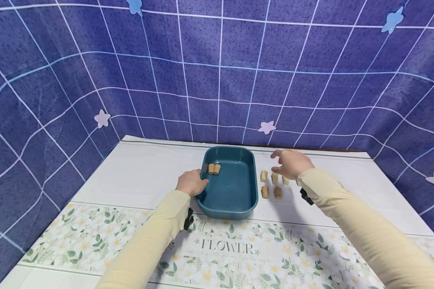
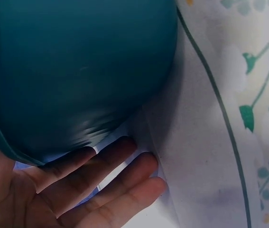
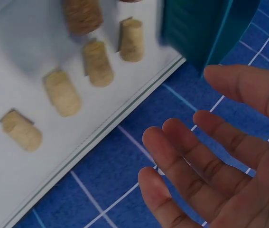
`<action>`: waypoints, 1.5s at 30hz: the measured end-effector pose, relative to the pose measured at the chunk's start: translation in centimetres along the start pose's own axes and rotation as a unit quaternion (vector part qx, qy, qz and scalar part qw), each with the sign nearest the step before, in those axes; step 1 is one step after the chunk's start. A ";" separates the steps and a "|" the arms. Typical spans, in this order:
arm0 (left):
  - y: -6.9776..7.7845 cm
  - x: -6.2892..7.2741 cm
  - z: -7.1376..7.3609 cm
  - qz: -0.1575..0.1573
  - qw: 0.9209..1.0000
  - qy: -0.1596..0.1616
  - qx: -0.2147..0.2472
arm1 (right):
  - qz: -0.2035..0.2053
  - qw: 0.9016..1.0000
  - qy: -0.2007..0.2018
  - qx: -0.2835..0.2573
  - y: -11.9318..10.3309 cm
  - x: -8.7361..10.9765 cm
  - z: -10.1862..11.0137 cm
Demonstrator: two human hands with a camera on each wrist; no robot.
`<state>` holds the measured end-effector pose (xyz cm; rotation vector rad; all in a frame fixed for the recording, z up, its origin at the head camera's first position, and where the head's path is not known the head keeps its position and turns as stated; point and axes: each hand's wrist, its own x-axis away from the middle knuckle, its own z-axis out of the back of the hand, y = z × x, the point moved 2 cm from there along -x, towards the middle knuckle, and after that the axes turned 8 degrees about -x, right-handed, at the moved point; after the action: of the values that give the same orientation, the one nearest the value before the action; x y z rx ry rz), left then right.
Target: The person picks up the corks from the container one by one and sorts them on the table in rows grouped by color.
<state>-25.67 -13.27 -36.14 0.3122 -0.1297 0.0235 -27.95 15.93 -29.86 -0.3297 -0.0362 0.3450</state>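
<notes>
A dark teal rectangular tub (image 1: 227, 194) stands on the table in the head view. My left hand (image 1: 191, 182) grips its left side, thumb over the rim; in the left wrist view the fingers (image 2: 120, 187) lie along the outer wall. Two corks (image 1: 214, 169) stand side by side inside the tub, near its left wall. My right hand (image 1: 292, 163) hovers beyond the tub's right side, fingers loosely spread and holding nothing. Below it, several corks lie in two rows, among them a pale cork (image 3: 62, 92) and a browner cork (image 1: 277, 192).
A white table cover (image 1: 144, 172) with a flowered band (image 1: 105, 233) lies under everything. Behind and at both sides hangs a blue gridded curtain (image 1: 202, 80) with star shapes. The tub's right wall (image 1: 255, 176) rises between the loose corks and the tub's inside.
</notes>
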 end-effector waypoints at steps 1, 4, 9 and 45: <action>0.0 0.0 0.0 0.000 1.000 -0.001 0.000 | 0.002 1.000 -0.001 0.002 -0.3 -0.1 0.0; 0.0 0.0 0.0 0.000 1.000 -0.001 0.000 | 0.003 1.000 -0.004 0.006 -1.0 -0.5 -0.2; 0.1 0.1 0.0 -0.002 1.000 0.001 -0.003 | 0.007 1.000 -0.009 0.008 -2.2 -1.1 -0.4; -0.1 0.1 -0.2 -0.003 1.000 0.011 -0.004 | 0.008 0.999 -0.040 0.028 -9.1 -4.9 -2.2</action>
<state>-25.59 -13.34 -36.34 0.3035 -0.1071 0.0213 -29.41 5.50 -28.87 -0.2603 -0.1013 0.3737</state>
